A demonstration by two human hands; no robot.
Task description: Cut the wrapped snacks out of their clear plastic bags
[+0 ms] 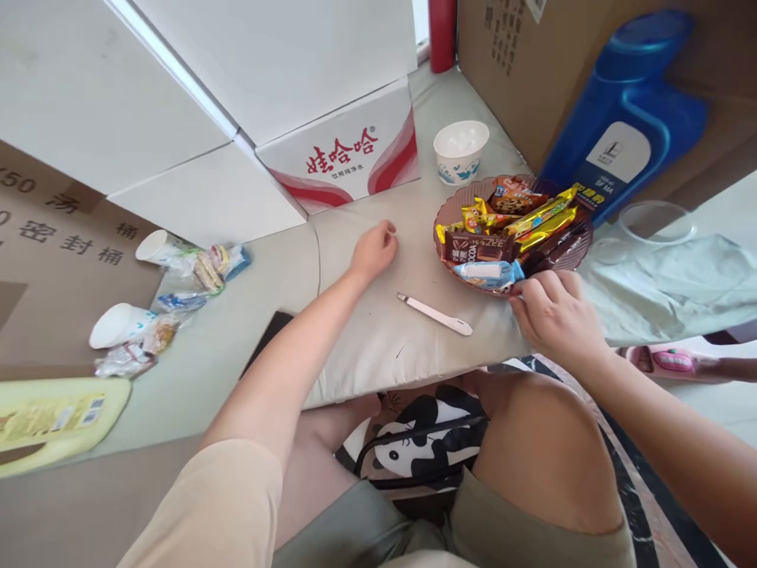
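My right hand [559, 312] is closed at the near right rim of a clear reddish plate [446, 201], its fingers over the edge. The plate is heaped with wrapped snacks. A light blue snack packet [485, 272] lies at the plate's front, its end close to my right thumb. On the pale cloth-covered table, my left hand [375, 251] rests with fingers loosely curled and nothing visible in them. Between my hands lies a slim white craft knife [436, 314]. Yellow packets [541, 229] and a brown cocoa packet [479, 248] sit in the plate.
A paper cup [461, 150] stands behind the plate. White boxes [348, 150] and a carton [591, 63] wall the back. At left lie two tipped paper cups [115, 325] with wrappers and a yellow-green bottle [65, 414]. A clear plastic bowl [656, 225] stands right.
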